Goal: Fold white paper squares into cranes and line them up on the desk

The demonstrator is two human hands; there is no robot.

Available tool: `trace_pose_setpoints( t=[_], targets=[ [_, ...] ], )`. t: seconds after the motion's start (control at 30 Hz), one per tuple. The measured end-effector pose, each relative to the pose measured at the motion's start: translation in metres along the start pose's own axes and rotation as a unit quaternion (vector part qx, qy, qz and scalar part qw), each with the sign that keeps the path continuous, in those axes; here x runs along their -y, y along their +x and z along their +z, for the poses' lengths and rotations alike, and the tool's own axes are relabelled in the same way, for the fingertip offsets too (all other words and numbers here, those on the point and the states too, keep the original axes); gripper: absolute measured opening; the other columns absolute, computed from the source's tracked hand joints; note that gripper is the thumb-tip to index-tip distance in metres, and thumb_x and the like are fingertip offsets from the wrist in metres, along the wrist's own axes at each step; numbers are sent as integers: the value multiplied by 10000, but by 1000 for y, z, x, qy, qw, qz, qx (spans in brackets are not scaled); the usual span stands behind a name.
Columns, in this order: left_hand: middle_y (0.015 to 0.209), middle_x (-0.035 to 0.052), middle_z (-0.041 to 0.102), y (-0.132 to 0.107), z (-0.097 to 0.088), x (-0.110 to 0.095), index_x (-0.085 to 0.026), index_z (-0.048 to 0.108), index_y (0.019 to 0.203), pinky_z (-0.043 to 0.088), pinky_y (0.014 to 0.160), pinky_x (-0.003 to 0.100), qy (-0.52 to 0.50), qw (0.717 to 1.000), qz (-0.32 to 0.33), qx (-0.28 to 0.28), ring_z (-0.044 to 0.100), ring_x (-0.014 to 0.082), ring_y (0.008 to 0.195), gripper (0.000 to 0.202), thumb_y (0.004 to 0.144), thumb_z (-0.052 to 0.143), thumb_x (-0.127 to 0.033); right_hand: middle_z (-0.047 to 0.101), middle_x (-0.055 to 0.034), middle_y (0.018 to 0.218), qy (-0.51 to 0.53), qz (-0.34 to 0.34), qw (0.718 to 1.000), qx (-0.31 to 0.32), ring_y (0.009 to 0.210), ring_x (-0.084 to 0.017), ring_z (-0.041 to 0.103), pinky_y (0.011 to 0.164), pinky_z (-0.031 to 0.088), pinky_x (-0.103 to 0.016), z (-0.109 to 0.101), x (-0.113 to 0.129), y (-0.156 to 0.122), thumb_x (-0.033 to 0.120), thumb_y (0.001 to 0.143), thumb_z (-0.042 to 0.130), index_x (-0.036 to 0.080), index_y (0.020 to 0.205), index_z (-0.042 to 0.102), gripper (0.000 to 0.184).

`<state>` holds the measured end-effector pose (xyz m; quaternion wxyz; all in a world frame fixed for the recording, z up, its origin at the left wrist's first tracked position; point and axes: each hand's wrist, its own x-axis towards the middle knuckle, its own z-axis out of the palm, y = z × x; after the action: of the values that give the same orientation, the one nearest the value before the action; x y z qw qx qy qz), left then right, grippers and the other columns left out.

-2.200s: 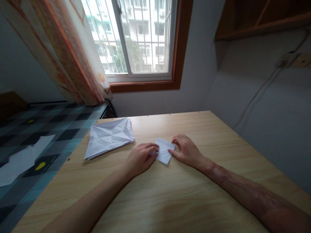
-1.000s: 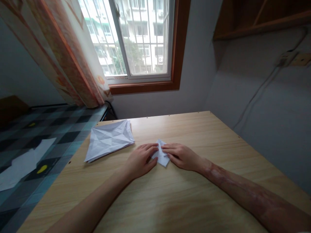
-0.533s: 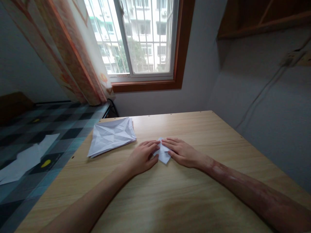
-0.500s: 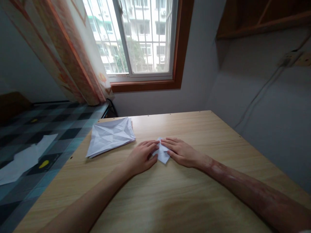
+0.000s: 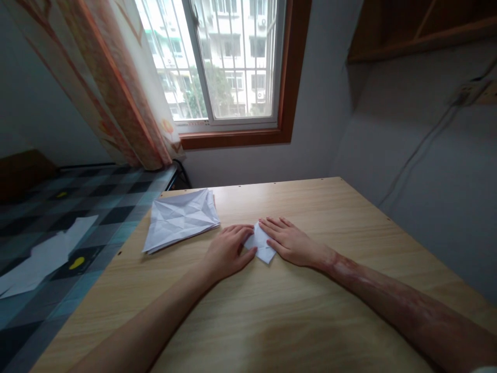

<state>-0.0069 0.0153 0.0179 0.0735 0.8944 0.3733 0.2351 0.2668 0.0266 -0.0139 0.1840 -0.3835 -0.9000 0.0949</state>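
Note:
A small piece of folded white paper [image 5: 264, 249] lies on the wooden table [image 5: 248, 316], one point toward me. Around its left corner is my left hand [image 5: 229, 249], fingers bent and thumb at the lower edge, holding it against the tabletop. My right hand [image 5: 289, 241] lies flat with its fingers stretched out, over the paper's upper right side. Both hands cover parts of the paper, so its full outline is hidden.
A stack of creased white paper sheets [image 5: 182, 220] rests at the table's back left. Torn white paper [image 5: 46, 259] lies on the checked bed [image 5: 112, 212]. Beyond the table are a barred window [image 5: 236, 67] and a curtain [image 5: 104, 77]; a cable [image 5: 419, 147] hangs at right.
My right hand has shifted slightly and its fingers are more spread. More of the paper's flat face shows between the hands. The whole view has moved a little.

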Motion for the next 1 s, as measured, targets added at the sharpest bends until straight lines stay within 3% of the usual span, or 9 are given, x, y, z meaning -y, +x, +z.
trace_pose_setpoints(
  t=[0.3,0.47,0.57,0.77,1.0],
  targets=[
    [1376,87,757,1,-1,-2,-260,664,1273,554,1105,468,15,1000,6,-2,711,306,1268,294,995,711,-345,352,-92,1820,-1,6,1000,-4,1698,-300,331,1387,273,-571,-3,9,-17,405,1180,451,282,1778,307,627],
    [1113,97,739,2,0,-3,-216,635,1246,560,972,494,64,996,-52,-38,698,332,1063,411,960,761,-484,474,-127,1756,8,1,1000,-19,1633,-323,443,1354,343,-569,-9,10,-17,399,1152,526,233,1717,447,595],
    [1049,69,722,2,1,-1,-223,630,1252,555,919,458,57,996,-58,-36,700,309,1011,410,970,759,-491,560,-157,1687,16,-10,999,-45,1561,-331,527,1322,397,-552,-13,11,-16,384,1123,589,207,1647,547,556],
    [1031,37,725,0,1,0,-246,643,1224,548,813,377,21,998,-39,-47,715,247,898,310,969,759,-381,627,-157,1610,24,-11,996,-82,1459,-334,597,1255,476,-541,-13,11,-16,367,1077,672,212,1542,633,492],
    [1101,56,745,-2,2,-4,-232,632,1287,581,835,323,-71,996,45,-27,751,195,905,237,1060,647,-296,638,-163,1591,21,-26,996,-87,1458,-336,595,1253,481,-548,-12,10,-16,337,1067,686,206,1559,618,514]
  ],
)
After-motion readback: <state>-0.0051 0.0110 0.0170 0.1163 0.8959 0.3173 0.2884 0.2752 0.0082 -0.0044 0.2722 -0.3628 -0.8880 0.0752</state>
